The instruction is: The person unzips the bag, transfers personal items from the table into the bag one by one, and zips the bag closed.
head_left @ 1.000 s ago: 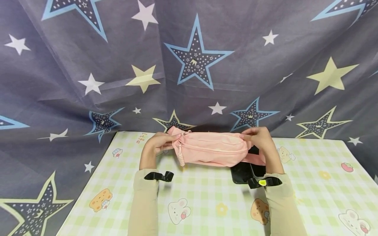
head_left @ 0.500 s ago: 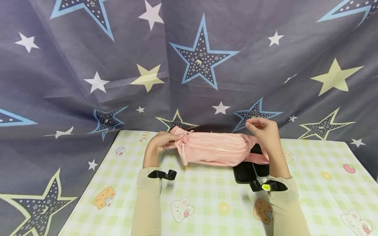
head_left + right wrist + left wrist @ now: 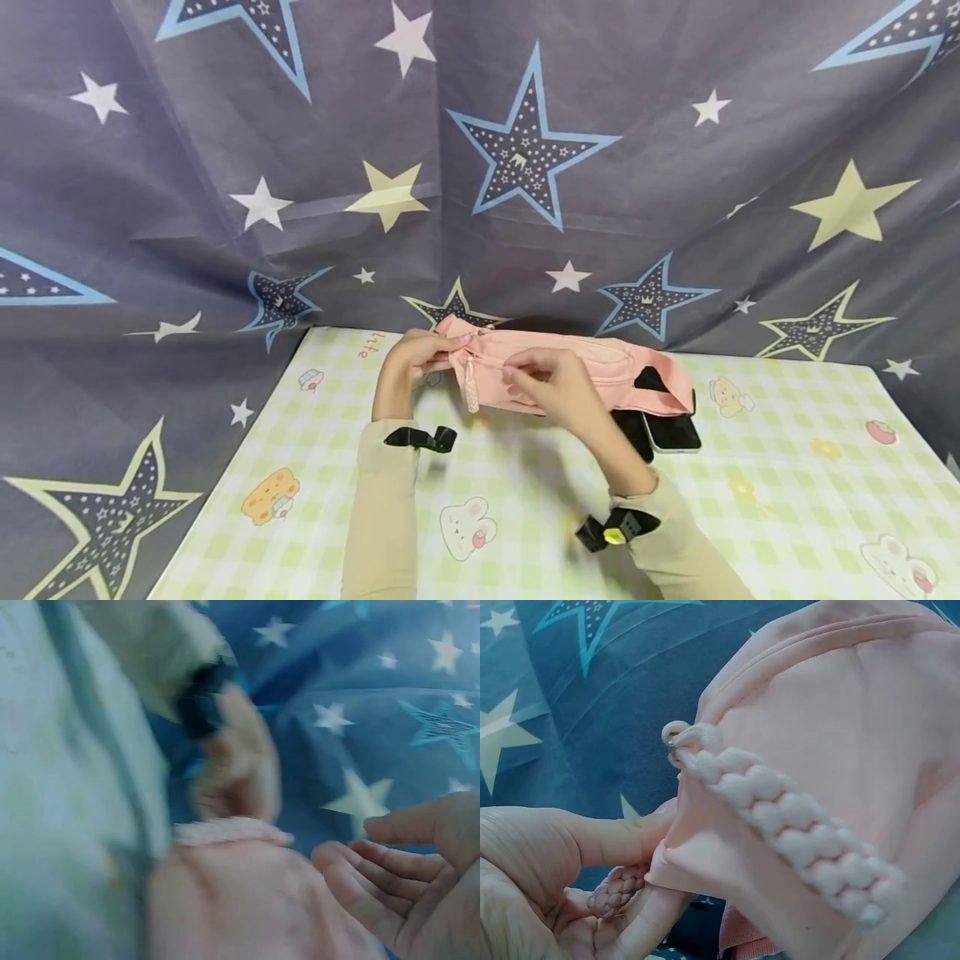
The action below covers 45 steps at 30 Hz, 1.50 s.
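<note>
A pink waist bag [image 3: 555, 342] lies across the far part of the table, with zips along its front and a braided zip pull [image 3: 471, 387] hanging near its left end. My left hand [image 3: 416, 354] pinches that end of the bag between thumb and fingers, which the left wrist view shows close up, beside the braided pull [image 3: 780, 817]. My right hand [image 3: 551, 379] is in front of the bag's middle, fingers loosely bent, its fingertips pointing towards the pull. In the right wrist view the right hand [image 3: 412, 877] has nothing between thumb and fingers.
Two dark phones, one a black phone [image 3: 637, 429] and one with a pale edge [image 3: 673, 433], lie partly under the bag's right end and strap [image 3: 675, 383]. A checked cloth covers the table [image 3: 810, 500]. Behind its far edge hangs a starry curtain [image 3: 480, 250].
My right hand has let go of the bag's right end, lifted, and moved left to the front of the bag. The left hand keeps its grip. More of the phones shows.
</note>
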Each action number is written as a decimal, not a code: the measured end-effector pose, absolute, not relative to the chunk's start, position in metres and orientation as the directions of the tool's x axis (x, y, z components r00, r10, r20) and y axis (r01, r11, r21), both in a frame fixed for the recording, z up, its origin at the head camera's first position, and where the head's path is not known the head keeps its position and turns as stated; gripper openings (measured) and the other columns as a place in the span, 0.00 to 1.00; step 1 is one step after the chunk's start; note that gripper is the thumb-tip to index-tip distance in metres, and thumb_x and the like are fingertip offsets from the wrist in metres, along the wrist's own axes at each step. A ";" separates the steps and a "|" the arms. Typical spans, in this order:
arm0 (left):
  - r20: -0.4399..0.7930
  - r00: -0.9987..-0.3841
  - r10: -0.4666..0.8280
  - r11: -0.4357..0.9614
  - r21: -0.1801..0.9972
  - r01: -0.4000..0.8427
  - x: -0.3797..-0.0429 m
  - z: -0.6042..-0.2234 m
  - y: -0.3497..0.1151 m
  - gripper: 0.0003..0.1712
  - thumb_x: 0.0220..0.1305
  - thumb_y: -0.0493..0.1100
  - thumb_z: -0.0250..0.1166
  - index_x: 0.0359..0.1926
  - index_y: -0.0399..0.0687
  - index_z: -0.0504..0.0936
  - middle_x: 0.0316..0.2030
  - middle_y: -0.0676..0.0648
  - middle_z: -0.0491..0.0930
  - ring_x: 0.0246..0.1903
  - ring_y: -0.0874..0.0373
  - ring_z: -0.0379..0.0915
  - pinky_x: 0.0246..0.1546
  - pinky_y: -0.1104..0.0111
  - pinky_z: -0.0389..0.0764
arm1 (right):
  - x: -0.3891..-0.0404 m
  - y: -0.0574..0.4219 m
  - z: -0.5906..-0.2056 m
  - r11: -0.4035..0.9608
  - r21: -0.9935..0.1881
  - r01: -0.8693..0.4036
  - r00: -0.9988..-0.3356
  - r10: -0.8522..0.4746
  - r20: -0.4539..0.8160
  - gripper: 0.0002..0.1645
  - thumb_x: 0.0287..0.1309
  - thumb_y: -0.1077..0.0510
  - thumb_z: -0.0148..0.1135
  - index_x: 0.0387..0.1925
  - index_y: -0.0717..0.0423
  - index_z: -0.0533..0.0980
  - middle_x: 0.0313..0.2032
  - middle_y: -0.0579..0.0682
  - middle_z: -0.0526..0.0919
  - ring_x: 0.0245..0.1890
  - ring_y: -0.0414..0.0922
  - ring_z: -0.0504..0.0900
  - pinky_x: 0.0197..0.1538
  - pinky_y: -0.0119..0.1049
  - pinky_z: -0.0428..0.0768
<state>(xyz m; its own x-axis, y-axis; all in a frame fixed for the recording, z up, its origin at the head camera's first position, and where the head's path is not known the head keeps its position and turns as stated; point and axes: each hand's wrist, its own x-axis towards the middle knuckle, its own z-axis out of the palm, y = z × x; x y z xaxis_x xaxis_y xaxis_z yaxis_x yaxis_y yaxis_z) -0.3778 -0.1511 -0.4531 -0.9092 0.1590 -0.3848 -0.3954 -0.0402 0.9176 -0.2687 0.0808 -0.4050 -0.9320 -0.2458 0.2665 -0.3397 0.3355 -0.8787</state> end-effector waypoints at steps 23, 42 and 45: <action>-0.356 -0.927 0.118 -0.072 0.928 -0.366 -0.375 -0.443 -0.167 0.09 0.64 0.30 0.69 0.27 0.42 0.85 0.21 0.50 0.85 0.22 0.62 0.85 0.31 0.73 0.88 | -0.281 0.019 -0.435 0.582 -0.768 -0.267 -0.948 -0.016 0.317 0.11 0.51 0.54 0.78 0.32 0.57 0.87 0.32 0.52 0.91 0.31 0.45 0.87 0.38 0.37 0.83; -0.382 -0.910 0.162 -0.042 0.919 -0.393 -0.374 -0.445 -0.175 0.03 0.65 0.31 0.68 0.33 0.35 0.84 0.20 0.49 0.86 0.22 0.61 0.86 0.31 0.73 0.88 | -0.283 0.013 -0.432 0.429 -0.897 -0.107 -0.994 -0.079 0.081 0.04 0.50 0.62 0.70 0.25 0.60 0.86 0.23 0.52 0.87 0.19 0.36 0.78 0.29 0.30 0.82; -0.382 -0.908 0.173 -0.034 0.919 -0.394 -0.374 -0.447 -0.177 0.03 0.66 0.31 0.68 0.33 0.35 0.84 0.20 0.49 0.86 0.22 0.61 0.86 0.32 0.74 0.88 | -0.283 0.014 -0.429 0.250 -0.966 0.061 -0.991 -0.101 -0.089 0.06 0.55 0.65 0.68 0.31 0.67 0.82 0.25 0.55 0.85 0.21 0.39 0.81 0.34 0.38 0.89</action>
